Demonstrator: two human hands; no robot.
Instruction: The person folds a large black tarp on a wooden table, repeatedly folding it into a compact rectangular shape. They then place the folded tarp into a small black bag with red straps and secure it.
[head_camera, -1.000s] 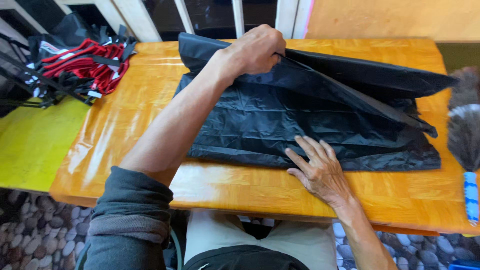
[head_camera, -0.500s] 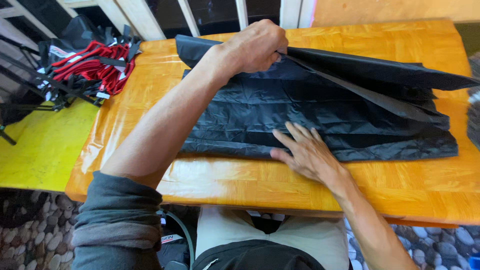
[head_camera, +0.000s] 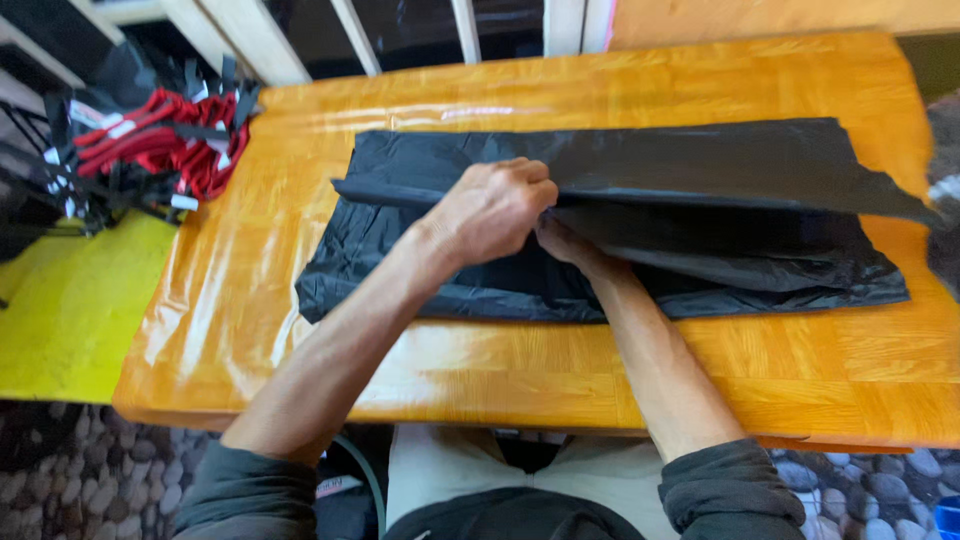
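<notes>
A sheet of thin black plastic (head_camera: 700, 170), folded in long layers, lies across the orange wooden table (head_camera: 250, 300). My left hand (head_camera: 490, 210) is closed on the edge of the upper layer near its middle, lifting it slightly. My right hand (head_camera: 565, 243) reaches under that raised layer, right below the left hand; its fingers are mostly hidden by the plastic and by the left hand. Both forearms come in from the near edge of the table.
A heap of red and black straps (head_camera: 150, 150) lies at the table's far left corner. A yellow surface (head_camera: 60, 310) adjoins the table on the left. White bars (head_camera: 465, 30) stand behind the table. Pebbled floor (head_camera: 60, 480) shows below.
My left hand has pulled the upper layer from the far edge toward the middle. My right hand has left the near part of the plastic, where it lay flat, and slid under the raised layer.
</notes>
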